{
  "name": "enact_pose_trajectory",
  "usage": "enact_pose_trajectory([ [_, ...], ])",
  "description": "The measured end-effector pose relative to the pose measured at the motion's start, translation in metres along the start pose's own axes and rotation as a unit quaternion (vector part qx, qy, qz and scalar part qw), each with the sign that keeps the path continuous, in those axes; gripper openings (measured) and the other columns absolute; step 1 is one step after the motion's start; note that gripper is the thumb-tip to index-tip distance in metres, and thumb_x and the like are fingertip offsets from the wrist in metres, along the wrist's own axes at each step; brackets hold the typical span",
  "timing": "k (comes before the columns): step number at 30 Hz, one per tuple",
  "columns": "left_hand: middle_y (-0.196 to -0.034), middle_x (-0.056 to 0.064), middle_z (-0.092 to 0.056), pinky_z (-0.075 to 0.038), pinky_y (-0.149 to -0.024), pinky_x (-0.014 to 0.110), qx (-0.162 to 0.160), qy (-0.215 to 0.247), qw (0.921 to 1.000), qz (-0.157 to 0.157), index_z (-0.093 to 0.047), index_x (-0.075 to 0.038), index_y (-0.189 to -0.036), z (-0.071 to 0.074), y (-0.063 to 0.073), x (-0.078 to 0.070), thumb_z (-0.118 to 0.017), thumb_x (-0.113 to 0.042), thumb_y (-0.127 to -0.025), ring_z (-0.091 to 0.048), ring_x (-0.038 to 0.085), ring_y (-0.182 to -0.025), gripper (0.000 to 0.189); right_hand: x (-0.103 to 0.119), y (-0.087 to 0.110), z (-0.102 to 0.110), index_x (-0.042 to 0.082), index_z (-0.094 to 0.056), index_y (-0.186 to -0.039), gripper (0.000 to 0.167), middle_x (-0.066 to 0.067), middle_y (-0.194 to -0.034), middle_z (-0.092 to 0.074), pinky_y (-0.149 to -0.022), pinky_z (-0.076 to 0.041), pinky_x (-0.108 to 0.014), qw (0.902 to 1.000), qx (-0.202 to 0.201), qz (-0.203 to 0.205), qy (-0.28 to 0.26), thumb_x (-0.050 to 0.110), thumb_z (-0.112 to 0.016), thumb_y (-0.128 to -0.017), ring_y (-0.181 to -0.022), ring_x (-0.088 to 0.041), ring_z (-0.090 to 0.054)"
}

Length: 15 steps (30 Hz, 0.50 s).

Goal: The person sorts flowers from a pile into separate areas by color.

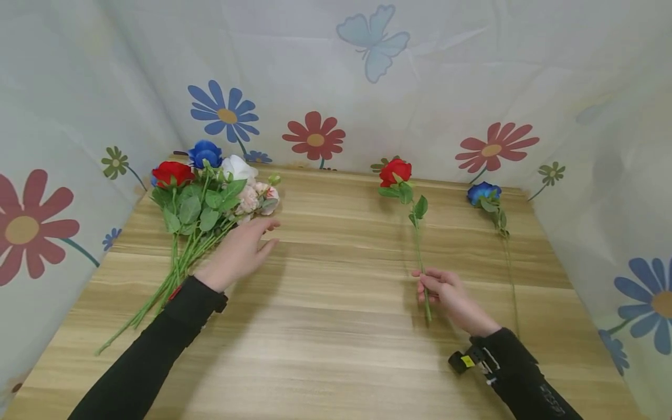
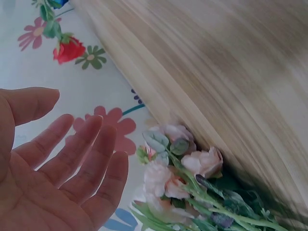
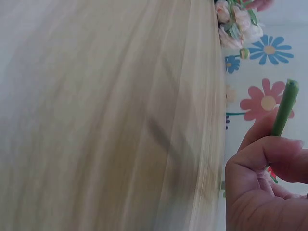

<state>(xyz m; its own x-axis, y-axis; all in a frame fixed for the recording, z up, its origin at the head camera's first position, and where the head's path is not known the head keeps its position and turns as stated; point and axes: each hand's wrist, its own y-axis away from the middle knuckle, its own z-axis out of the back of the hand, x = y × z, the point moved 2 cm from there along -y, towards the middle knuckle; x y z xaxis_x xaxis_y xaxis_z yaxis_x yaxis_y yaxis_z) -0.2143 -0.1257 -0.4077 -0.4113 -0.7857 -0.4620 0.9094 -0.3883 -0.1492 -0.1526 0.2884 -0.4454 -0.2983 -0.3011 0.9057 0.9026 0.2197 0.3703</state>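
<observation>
My right hand point(image 1: 443, 291) pinches the lower stem of a red rose point(image 1: 395, 172), whose bloom points toward the back of the table. In the right wrist view the cut end of the green stem point(image 3: 287, 103) sticks out past the thumb and finger. My left hand point(image 1: 242, 248) hovers beside a bunch of artificial flowers at the left, fingers relaxed and nothing in them. That bunch has a red rose point(image 1: 173, 174), a blue rose point(image 1: 205, 154), a white flower point(image 1: 239, 168) and pale pink blooms point(image 1: 249, 199), with long stems point(image 1: 175, 274) running toward the front left.
A single blue flower point(image 1: 483, 192) lies at the right of the wooden table point(image 1: 336, 350), its thin stem reaching toward the right sleeve. A white cloth point(image 1: 430, 76) printed with flowers and a butterfly hangs behind the table and along both sides.
</observation>
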Motion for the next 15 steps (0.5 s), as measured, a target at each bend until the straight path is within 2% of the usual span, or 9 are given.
enact_pose_trajectory([
  [7, -0.136, 0.017, -0.063, -0.053, -0.098, 0.05, 0.005, 0.01, 0.9996, 0.025, -0.056, -0.004, -0.139, 0.011, 0.004, 0.006, -0.06, -0.02, -0.102, -0.062, 0.035, -0.122, 0.04, -0.005, 0.002, 0.017, -0.013, -0.038, -0.144, 0.045, 0.005, -0.088, -0.057, -0.062, -0.04, -0.019, 0.9994, -0.022, -0.025, -0.013, 0.017, -0.037, -0.11, -0.075, -0.006, -0.058],
  [15, -0.137, 0.018, -0.062, -0.052, -0.101, 0.051, 0.006, 0.009, 0.9997, 0.02, -0.055, -0.003, -0.139, 0.012, 0.005, 0.008, -0.059, -0.02, -0.103, -0.061, 0.036, -0.124, 0.04, -0.009, 0.002, 0.028, -0.015, -0.034, -0.145, 0.046, 0.007, -0.088, -0.058, -0.062, -0.042, -0.016, 0.9984, -0.031, -0.046, -0.012, 0.015, -0.036, -0.11, -0.076, -0.003, -0.058],
])
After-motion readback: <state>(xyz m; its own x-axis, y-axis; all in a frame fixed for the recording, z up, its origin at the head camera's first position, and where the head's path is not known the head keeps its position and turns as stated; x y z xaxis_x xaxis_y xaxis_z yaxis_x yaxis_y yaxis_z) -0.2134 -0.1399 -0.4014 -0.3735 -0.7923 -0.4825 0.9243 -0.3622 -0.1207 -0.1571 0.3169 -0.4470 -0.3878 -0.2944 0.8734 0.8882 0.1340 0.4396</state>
